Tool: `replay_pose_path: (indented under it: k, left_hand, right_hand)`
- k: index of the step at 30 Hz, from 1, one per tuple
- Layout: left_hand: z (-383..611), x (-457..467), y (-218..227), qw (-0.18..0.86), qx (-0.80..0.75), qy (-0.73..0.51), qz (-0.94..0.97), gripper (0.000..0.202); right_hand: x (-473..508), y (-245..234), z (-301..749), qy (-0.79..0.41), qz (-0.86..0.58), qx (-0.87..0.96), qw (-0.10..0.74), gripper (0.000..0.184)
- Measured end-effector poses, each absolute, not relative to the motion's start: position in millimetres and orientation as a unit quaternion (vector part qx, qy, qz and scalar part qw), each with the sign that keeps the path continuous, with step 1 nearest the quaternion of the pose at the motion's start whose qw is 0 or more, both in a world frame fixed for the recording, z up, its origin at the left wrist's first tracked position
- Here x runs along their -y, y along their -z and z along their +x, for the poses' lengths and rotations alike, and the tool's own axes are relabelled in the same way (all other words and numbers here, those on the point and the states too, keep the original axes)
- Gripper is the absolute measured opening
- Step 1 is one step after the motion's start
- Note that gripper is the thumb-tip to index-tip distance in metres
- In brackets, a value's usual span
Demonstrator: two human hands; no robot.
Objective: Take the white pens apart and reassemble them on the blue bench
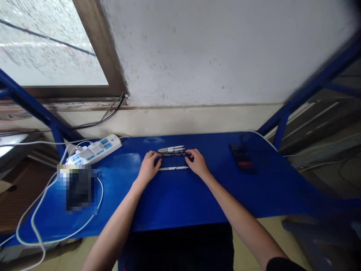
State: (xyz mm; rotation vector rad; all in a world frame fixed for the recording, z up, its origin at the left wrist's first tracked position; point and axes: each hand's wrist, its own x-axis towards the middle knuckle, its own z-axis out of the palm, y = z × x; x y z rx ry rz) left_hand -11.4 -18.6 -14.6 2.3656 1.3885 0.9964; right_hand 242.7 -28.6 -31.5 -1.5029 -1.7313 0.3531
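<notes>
Head view, left hand and right hand spread apart, touching grouped pens, single pen between them, blue table

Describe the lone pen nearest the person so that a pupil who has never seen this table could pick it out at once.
On the blue table, right of the white power strip, look between the person's left hand and right hand. There lies a white pen, alone, nearer the person than the bunch of pens behind it.
</notes>
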Motion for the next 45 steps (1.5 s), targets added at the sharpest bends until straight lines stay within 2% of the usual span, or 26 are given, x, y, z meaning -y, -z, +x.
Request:
replay_pose_path:
  k: [9,18,23,29,35,45]
  left_hand:
    - [-5,25,9,0.111,-0.443,-0.345,0.82,0.019]
    - [-4,25,16,0.114,-0.421,-0.336,0.835,0.019]
    - [-4,24,15,0.121,-0.425,-0.339,0.831,0.019]
    - [-4,24,13,0.139,-0.433,-0.334,0.826,0.018]
    - [0,27,12,0.147,-0.433,-0.328,0.826,0.019]
    - [-4,24,11,0.134,-0.441,-0.346,0.817,0.021]
  right_hand:
    - [9,29,243,-0.136,-0.619,0.69,0.351,0.017]
    - [12,33,244,-0.133,-0.612,0.684,0.374,0.019]
    - [15,33,244,-0.131,-0.604,0.689,0.378,0.009]
    - [20,31,247,-0.144,-0.585,0.708,0.368,0.007]
    - [23,30,246,-0.138,-0.565,0.743,0.331,0.01]
    - [24,21,249,-0.176,-0.561,0.742,0.322,0.014]
